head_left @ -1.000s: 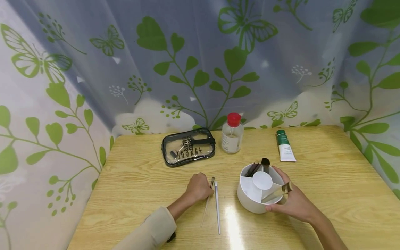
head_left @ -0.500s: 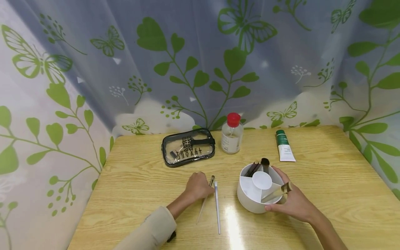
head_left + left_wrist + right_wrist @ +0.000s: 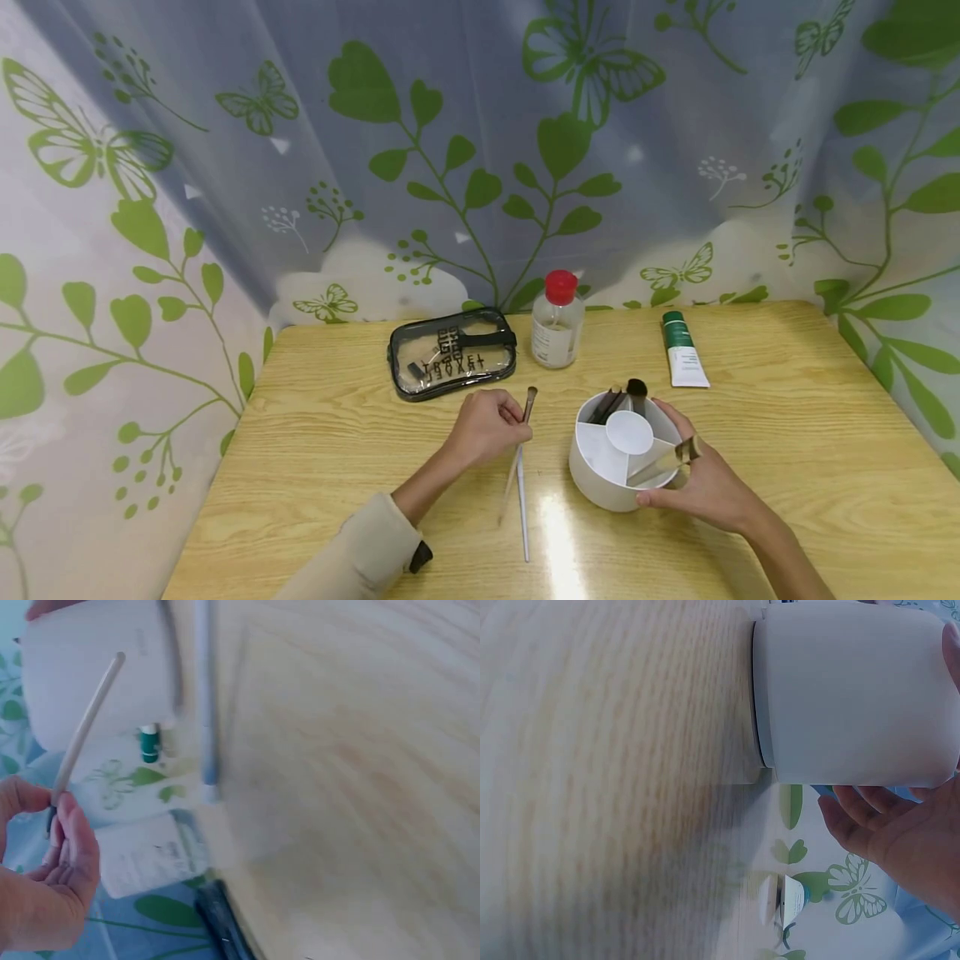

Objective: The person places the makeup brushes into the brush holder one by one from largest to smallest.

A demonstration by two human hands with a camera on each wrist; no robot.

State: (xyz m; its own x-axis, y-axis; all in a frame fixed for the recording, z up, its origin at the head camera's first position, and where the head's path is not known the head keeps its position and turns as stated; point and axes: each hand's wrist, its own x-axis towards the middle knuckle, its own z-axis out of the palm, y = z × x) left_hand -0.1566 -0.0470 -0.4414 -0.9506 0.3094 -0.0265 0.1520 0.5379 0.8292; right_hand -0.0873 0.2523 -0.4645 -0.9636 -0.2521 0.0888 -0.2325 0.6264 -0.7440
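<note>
In the head view my left hand [image 3: 487, 429] pinches a slim makeup brush [image 3: 529, 404], bristles up and tilted, held above the table. The left wrist view shows its pale handle [image 3: 86, 724] coming out between thumb and fingers. Beneath it on the table lies a second makeup brush [image 3: 524, 517] with a white handle. My right hand [image 3: 708, 492] grips the right side of a white round divided organizer [image 3: 607, 492], thumb at the front, fingers behind. Inside stand dark pencils [image 3: 606, 406], a black-bristled brush [image 3: 637, 390] and a thicker brush [image 3: 686, 450] leaning right.
Behind the hands are a clear travel pouch with black trim [image 3: 450, 393], a bottle with a red cap [image 3: 561, 287] and a green and white tube [image 3: 681, 350]. A patterned curtain [image 3: 450, 167] hangs along the wooden table's [image 3: 300, 467] back edge.
My left hand has lifted the slim brush off the table and moved it up and slightly right, over the white-handled brush. The right hand and organizer stay put.
</note>
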